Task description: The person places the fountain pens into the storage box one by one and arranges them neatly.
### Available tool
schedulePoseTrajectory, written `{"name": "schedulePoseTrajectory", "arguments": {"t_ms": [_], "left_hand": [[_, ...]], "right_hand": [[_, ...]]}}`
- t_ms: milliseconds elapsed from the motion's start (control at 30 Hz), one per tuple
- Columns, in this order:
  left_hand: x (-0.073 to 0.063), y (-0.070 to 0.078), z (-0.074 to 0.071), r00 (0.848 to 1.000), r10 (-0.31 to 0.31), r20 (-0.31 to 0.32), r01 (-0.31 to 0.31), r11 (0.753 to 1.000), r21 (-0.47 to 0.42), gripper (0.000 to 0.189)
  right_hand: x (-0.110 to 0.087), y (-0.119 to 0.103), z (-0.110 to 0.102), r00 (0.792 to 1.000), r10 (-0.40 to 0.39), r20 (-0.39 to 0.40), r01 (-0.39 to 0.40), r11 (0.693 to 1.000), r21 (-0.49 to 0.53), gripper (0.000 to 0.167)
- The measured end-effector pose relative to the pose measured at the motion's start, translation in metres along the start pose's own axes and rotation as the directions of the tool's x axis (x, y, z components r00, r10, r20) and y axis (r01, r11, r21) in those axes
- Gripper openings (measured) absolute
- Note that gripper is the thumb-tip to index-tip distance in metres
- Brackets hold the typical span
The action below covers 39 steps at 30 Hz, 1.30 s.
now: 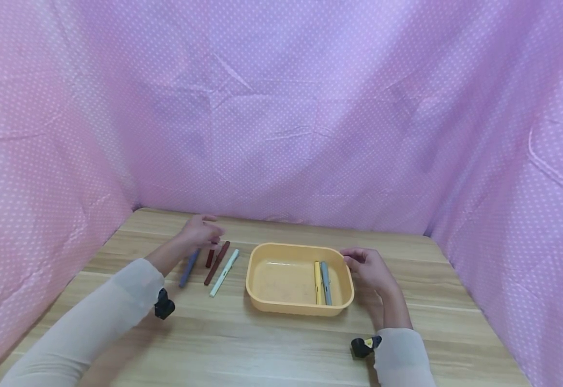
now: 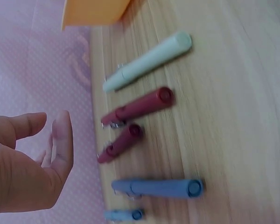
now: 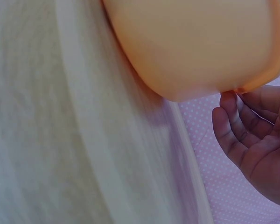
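My left hand (image 1: pixel 200 232) hovers above a loose row of pens, its fingers slightly bent and holding nothing. Beneath and beside it lie a blue pen (image 1: pixel 189 269), a short dark red pen (image 1: pixel 210 258), a longer dark red pen (image 1: pixel 217 263) and a mint green pen (image 1: pixel 224 273). A short light blue pen (image 2: pixel 123 215) shows only in the left wrist view. With thumb and fingertips, my right hand (image 1: pixel 370 269) pinches the far right rim of a yellow tray (image 1: pixel 281 274). Inside the tray's right side, a yellow pen (image 1: pixel 317 282) lies beside a grey-blue pen (image 1: pixel 326 282).
Everything lies on a wood-grain table (image 1: pixel 262 349). Pink dotted cloth (image 1: pixel 281 134) hangs close behind the table's back edge and along both sides. A black wrist camera (image 1: pixel 164 305) sits at the left cuff, another black camera (image 1: pixel 362 347) at the right cuff.
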<state>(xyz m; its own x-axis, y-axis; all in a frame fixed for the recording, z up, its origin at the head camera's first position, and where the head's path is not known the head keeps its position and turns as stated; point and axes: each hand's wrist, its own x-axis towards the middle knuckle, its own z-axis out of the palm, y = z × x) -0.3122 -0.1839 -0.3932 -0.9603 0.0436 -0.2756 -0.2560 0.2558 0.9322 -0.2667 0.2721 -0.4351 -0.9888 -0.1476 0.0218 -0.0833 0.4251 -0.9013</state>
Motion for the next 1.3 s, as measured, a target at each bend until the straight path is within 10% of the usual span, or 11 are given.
{"name": "schedulePoseTrajectory", "arguments": {"t_ms": [800,1300], "left_hand": [[0.012,-0.027,-0.058,0.991,-0.015,-0.131,0.026,0.996,0.084,0.064],[0.019,-0.049,-0.085,0.994,0.058,-0.089,-0.037,0.974,0.222,0.054]], "right_hand": [[0.005,0.005,-0.003,1.000,-0.011,0.015,0.011,1.000,-0.007,0.023],[-0.001,-0.001,0.001,1.000,0.003,-0.005,-0.003,1.000,-0.009,0.022]]}}
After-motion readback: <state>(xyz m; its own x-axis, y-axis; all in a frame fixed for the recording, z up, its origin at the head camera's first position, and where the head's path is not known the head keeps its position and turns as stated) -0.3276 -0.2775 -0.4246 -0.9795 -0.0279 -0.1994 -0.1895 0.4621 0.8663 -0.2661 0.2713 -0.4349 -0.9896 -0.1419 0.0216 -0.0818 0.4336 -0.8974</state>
